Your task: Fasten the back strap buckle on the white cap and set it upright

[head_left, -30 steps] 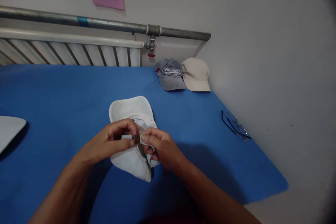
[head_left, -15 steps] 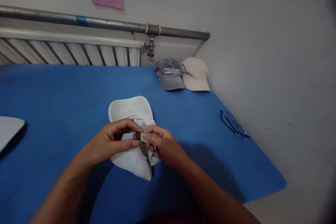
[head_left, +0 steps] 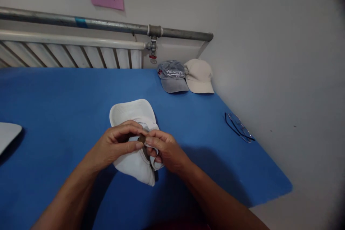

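Note:
A white baseball cap [head_left: 132, 165] lies upside down on the blue table, its brim [head_left: 132, 111] pointing away from me. At its back strap is a small brown buckle [head_left: 141, 138]. My left hand [head_left: 118, 142] pinches the strap at the buckle's left side, thumb below and fingers above. My right hand [head_left: 164, 149] grips the strap just to the right of the buckle, with thumb and forefinger closed on it. Both hands' fingertips nearly meet. Part of the strap and the cap's inside are hidden by my fingers.
On the blue table [head_left: 67, 104], a grey cap [head_left: 173, 75] and a beige cap [head_left: 199, 75] sit side by side at the back. Eyeglasses [head_left: 239, 127] lie near the right edge. A white object [head_left: 9, 133] is at far left. Behind stands a radiator [head_left: 72, 55] beneath a pipe [head_left: 107, 24].
The buckle has tilted between my fingertips, and less of the strap shows left of it. Both hands stay on the strap. The view has shifted slightly.

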### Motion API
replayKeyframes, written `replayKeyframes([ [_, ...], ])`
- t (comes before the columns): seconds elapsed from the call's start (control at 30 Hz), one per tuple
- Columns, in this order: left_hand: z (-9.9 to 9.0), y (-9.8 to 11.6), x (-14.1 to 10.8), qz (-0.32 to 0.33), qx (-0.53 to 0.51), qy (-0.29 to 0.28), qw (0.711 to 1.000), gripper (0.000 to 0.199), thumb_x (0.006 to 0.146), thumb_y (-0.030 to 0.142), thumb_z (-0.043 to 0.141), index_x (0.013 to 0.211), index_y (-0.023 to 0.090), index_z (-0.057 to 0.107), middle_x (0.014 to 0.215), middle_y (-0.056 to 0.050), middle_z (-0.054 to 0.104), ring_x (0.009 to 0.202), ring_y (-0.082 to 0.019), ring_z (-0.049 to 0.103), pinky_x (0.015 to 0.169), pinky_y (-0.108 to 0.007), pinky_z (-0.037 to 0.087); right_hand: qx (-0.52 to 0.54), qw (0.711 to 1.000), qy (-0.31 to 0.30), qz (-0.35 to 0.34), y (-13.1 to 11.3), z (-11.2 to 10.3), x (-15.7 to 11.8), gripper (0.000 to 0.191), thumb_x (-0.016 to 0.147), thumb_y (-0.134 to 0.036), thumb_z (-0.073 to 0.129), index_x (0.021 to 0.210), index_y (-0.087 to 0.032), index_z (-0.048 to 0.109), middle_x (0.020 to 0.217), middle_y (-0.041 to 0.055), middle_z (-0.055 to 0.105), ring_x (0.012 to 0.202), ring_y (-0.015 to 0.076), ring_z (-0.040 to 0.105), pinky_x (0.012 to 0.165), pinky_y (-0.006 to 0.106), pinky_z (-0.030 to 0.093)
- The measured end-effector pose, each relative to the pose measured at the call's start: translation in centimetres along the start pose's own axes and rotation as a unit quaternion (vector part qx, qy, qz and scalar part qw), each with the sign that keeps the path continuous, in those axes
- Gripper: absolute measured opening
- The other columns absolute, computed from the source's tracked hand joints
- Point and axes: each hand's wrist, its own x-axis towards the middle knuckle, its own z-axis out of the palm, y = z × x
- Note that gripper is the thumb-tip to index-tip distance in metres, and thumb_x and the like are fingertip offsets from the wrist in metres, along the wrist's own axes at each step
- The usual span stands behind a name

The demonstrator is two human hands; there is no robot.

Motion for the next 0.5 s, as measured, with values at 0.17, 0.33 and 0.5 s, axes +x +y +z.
replayKeyframes([
  [0.17,0.2,-0.2,0.0,-0.012,-0.023,0.028,0.999,0.027,0.077,0.010,0.073,0.094,0.029,0.078,0.095,-0.001,0.071,0.091,-0.013,0.065,0.082,-0.021,0.052,0.002,1.000,-0.005,-0.030,0.0,-0.2,0.0,0.022,0.072,-0.037,0.071,0.075,-0.018,0.061,0.065,-0.0033,0.058,0.049,0.0057,0.048,0.035,0.014,0.030],
  [0.33,0.1,-0.5,0.0,-0.003,-0.025,0.031,0.999,0.028,0.076,0.010,0.075,0.094,0.031,0.078,0.095,0.001,0.073,0.091,-0.013,0.066,0.082,-0.020,0.052,-0.001,0.999,0.003,-0.039,-0.3,-0.9,0.1,0.017,0.068,-0.025,0.068,0.084,-0.020,0.065,0.060,-0.0050,0.060,0.044,0.0063,0.048,0.035,0.014,0.036],
  [0.5,0.2,-0.6,0.0,-0.005,-0.018,0.029,0.999,0.027,0.076,0.010,0.074,0.094,0.031,0.078,0.096,0.000,0.072,0.092,-0.013,0.065,0.082,-0.020,0.052,0.016,0.999,0.004,-0.045,-0.2,-0.9,0.2,0.020,0.063,-0.020,0.071,0.081,-0.020,0.063,0.057,-0.0068,0.060,0.040,0.0049,0.045,0.033,0.013,0.033],
])
